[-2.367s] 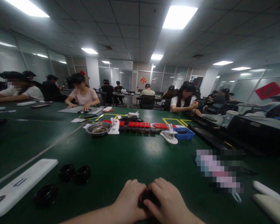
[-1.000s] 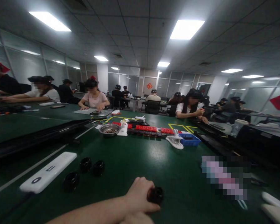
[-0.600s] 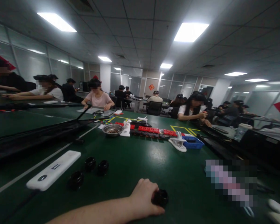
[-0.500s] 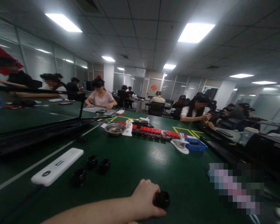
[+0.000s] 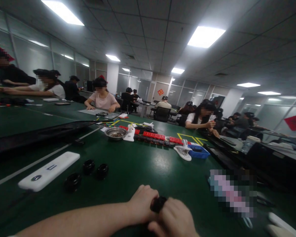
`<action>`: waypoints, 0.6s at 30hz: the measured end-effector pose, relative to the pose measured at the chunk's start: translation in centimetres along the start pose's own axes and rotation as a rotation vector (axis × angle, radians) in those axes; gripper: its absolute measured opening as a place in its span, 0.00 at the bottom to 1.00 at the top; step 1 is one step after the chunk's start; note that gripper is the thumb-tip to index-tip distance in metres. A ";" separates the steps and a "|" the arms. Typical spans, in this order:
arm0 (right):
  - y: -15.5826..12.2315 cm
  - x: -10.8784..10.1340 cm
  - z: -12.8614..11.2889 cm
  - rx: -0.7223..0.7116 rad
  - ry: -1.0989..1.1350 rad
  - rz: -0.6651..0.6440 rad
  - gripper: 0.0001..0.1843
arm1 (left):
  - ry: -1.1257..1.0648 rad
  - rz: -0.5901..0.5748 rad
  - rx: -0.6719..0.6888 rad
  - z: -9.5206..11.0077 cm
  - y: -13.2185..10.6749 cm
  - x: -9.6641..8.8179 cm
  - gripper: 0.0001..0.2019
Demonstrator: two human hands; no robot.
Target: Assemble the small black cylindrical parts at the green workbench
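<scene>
A small black round part (image 5: pixel 158 204) sits between my two hands at the near edge of the green table (image 5: pixel 148 168). My left hand (image 5: pixel 141 203) curls around its left side. My right hand (image 5: pixel 174 220) closes over it from the right and partly hides it. Three similar black round parts lie to the left: one (image 5: pixel 72 182) nearest me, one (image 5: pixel 88 166) behind it and one (image 5: pixel 102 171) beside that, all apart from my hands.
A long white device (image 5: pixel 48 171) lies left of the black parts. Farther off stand a metal bowl (image 5: pixel 115 133), a row of red blocks (image 5: pixel 154 136), a white clip (image 5: pixel 183 152) and a blue tray (image 5: pixel 198 151). Several people sit at surrounding tables.
My right hand has come back into view and closed on the black part that my left hand held alone. The camera view has shifted slightly.
</scene>
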State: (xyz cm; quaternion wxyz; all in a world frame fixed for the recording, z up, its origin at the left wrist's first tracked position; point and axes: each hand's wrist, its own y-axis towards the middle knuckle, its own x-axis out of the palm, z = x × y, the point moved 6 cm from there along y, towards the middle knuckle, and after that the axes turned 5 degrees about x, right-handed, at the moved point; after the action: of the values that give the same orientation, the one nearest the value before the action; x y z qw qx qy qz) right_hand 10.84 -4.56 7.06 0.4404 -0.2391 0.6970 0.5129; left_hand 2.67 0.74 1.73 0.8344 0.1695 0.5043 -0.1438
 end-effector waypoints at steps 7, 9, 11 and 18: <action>0.0 0.7 4.7 0.504 -0.218 -0.131 0.22 | 0.001 -0.019 0.024 0.5 0.1 0.0 0.14; 0.0 1.0 4.6 0.526 -0.270 -0.154 0.12 | 0.016 -0.013 0.044 0.7 0.2 0.0 0.10; 0.1 1.1 4.5 0.508 -0.261 -0.181 0.10 | 0.016 -0.026 0.049 0.7 0.4 0.1 0.08; -0.8 -0.6 5.1 0.514 0.111 -0.203 0.11 | -0.065 -0.047 0.038 0.7 0.5 -0.2 0.11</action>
State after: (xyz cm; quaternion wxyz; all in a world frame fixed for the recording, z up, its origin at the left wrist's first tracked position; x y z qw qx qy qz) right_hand 13.66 -0.18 6.69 0.4969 -0.2159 0.7997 0.2587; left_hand 3.29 0.91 2.30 0.8435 0.1686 0.4779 -0.1780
